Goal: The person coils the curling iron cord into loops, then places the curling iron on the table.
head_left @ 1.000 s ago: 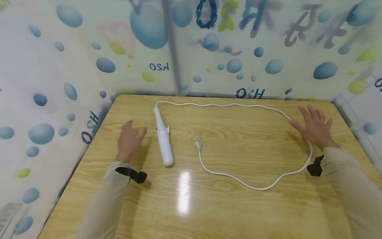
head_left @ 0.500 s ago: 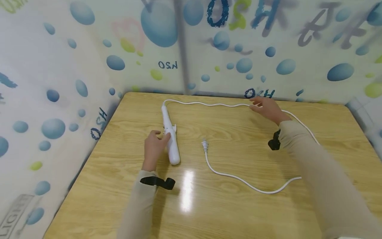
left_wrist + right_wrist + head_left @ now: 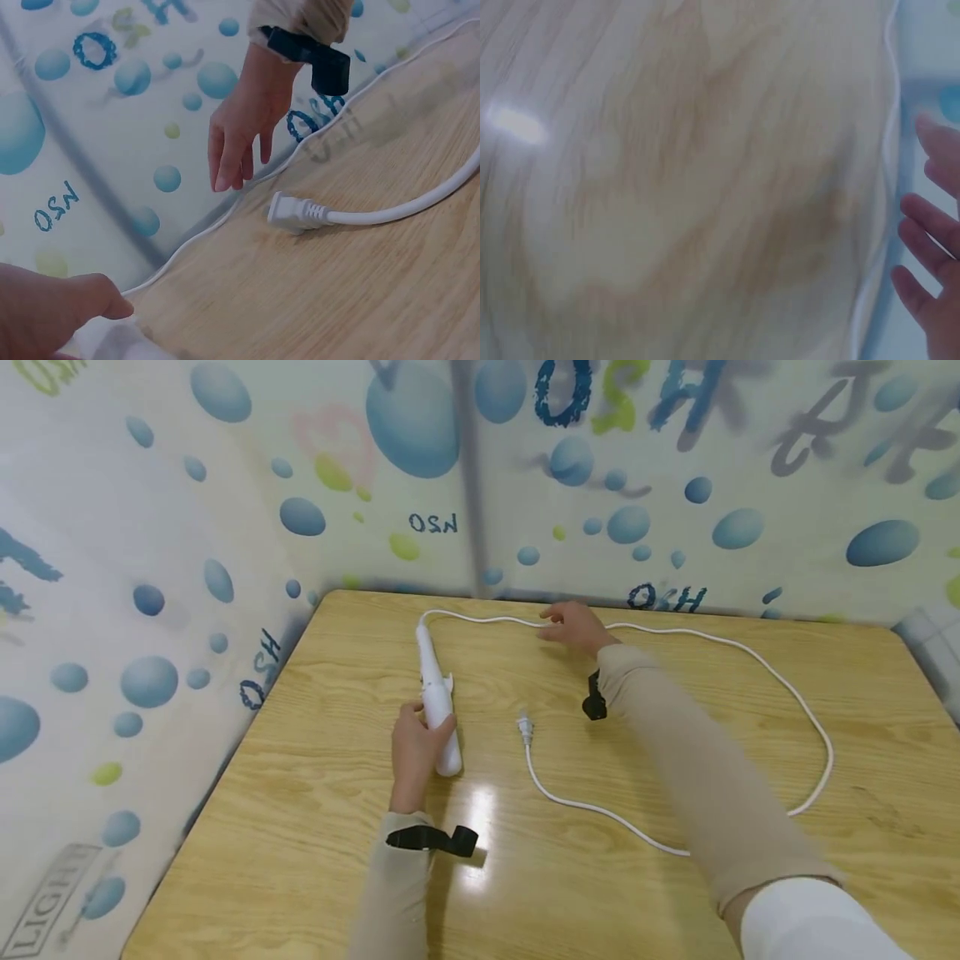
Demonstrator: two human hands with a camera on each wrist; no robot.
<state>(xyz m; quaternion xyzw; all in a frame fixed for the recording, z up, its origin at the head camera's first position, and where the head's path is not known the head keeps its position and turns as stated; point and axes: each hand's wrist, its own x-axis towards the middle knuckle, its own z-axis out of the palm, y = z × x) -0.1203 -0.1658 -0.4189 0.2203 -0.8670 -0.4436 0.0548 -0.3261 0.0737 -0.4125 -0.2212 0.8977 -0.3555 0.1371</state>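
a white wand-shaped appliance (image 3: 435, 693) with a small lever on its side lies on a wood-grain table (image 3: 322, 760), nearer the left edge than the right. its tapered end points toward the far edge, its thick rounded end toward the near edge. the person's left hand (image 3: 416, 750) grips it near the thick end, thumb laid across the top. the right hand (image 3: 576, 625) is ungripped, its fingers loose and spread just beside the white cord (image 3: 828, 747), near the middle of the far edge; whether they touch it is hard to tell. the cord leaves the tapered end, follows the far edge, curves round near the right edge, passes behind the right sleeve (image 3: 697, 768) and ends in a two-prong plug (image 3: 525, 727) near the middle of the table, right of the appliance. beyond the far edge stands a wall (image 3: 330, 547) patterned with blue and green drops.
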